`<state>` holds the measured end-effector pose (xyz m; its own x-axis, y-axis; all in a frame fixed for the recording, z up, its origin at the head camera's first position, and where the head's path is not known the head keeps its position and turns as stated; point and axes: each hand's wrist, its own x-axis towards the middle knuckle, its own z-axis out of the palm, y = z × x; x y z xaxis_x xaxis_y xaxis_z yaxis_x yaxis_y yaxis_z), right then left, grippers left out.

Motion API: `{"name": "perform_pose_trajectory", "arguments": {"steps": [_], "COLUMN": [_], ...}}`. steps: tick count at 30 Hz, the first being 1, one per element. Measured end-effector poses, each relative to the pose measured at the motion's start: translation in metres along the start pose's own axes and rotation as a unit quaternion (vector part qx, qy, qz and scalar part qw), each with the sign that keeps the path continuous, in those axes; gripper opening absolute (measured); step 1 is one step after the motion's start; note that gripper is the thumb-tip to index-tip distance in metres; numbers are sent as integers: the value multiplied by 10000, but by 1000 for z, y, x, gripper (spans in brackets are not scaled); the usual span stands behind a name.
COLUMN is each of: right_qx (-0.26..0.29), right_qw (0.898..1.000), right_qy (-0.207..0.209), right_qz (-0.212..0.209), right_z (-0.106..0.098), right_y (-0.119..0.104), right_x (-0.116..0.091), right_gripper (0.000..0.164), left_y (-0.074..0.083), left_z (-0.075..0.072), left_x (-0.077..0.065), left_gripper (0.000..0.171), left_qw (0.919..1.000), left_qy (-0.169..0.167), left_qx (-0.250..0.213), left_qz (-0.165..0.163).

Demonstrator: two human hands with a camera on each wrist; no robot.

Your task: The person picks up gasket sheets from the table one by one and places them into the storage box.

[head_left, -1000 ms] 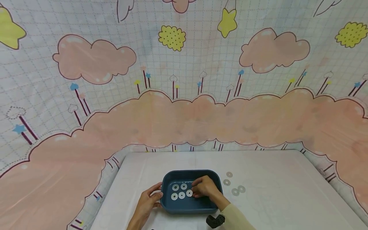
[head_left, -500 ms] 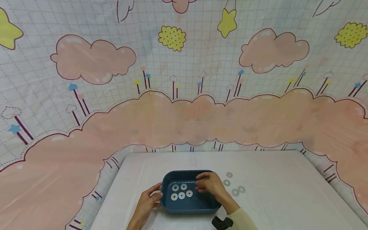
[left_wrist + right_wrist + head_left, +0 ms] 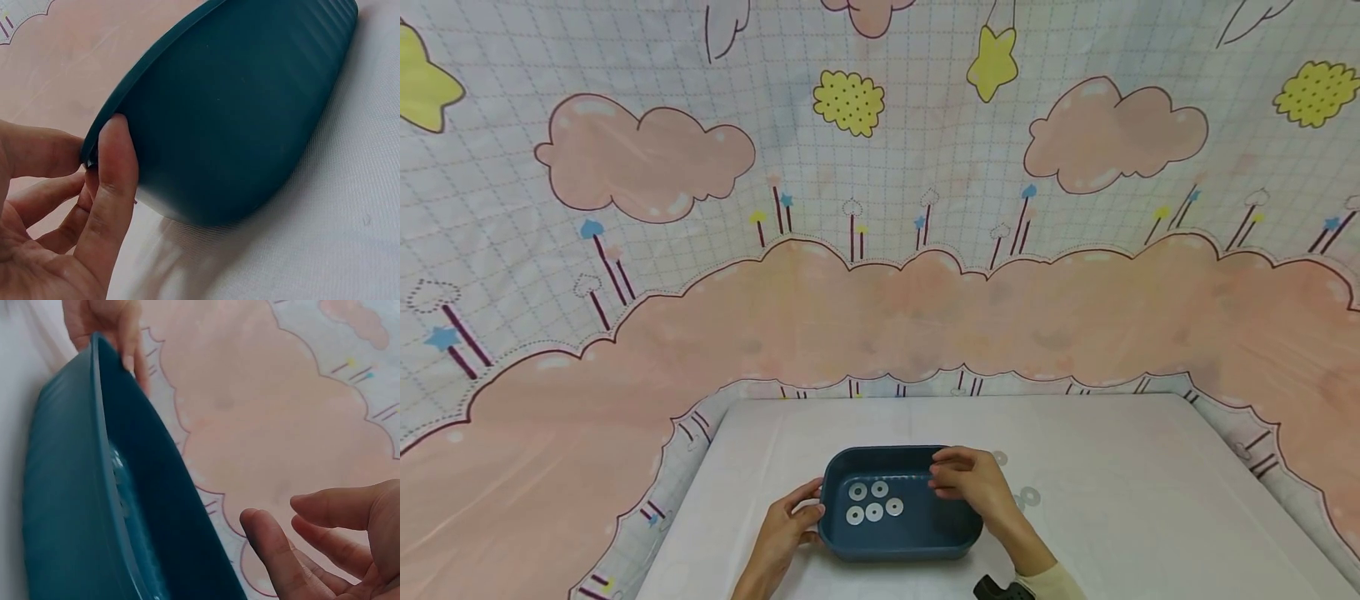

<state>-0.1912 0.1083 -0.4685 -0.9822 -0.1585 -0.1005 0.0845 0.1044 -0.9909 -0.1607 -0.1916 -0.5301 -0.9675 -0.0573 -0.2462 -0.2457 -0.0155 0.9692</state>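
Observation:
A blue-green plastic tray (image 3: 898,552) with rounded corners sits on the white tabletop. Several flat silvery washers (image 3: 874,512) lie in two rows on its floor, towards the left half. At the left end, my left hand (image 3: 781,533) pinches the rim, with the thumb against the outer wall in the left wrist view. Over the tray's right end hovers my right hand (image 3: 977,485), fingers loosely bent and apart. Nothing shows between those fingers (image 3: 269,540) in the right wrist view. Loose washers (image 3: 1031,497) lie on the table beyond that hand, which partly covers them.
White cloth covers the table (image 3: 1150,500). A patterned curtain (image 3: 925,317) with clouds and stars rises behind it. A black device (image 3: 1000,588) is worn at the right wrist, beside a pale sleeve (image 3: 1052,583).
My right hand has let go of a washer on the tray floor, lifted, and moved right towards the loose washers. The left hand and tray stay in place.

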Motion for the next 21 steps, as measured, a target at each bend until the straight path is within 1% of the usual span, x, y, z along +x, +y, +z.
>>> {"name": "perform_pose_trajectory", "arguments": {"steps": [4,7,16,21], "right_qx": [80,106,-124,-323], "right_qw": [9999,9995,9957,9937], "right_qy": [110,306,918,1066], "right_qz": [-61,-37,-33,-75], "right_z": [-9,-14,-31,-45], "right_y": [-2,-3,-5,-4], "right_x": [-6,-9,-11,-11], "right_gripper": [32,30,27,29], "left_y": [0,0,0,0], "left_z": [-1,-1,-2,-1], "left_x": [-1,-1,-1,-1], "left_gripper": [52,52,51,51], "left_qw": [10000,10000,10000,10000], "left_qy": [-36,-49,-60,-29], "left_qx": [-6,-8,-2,31], "left_qz": [21,47,51,75]}}
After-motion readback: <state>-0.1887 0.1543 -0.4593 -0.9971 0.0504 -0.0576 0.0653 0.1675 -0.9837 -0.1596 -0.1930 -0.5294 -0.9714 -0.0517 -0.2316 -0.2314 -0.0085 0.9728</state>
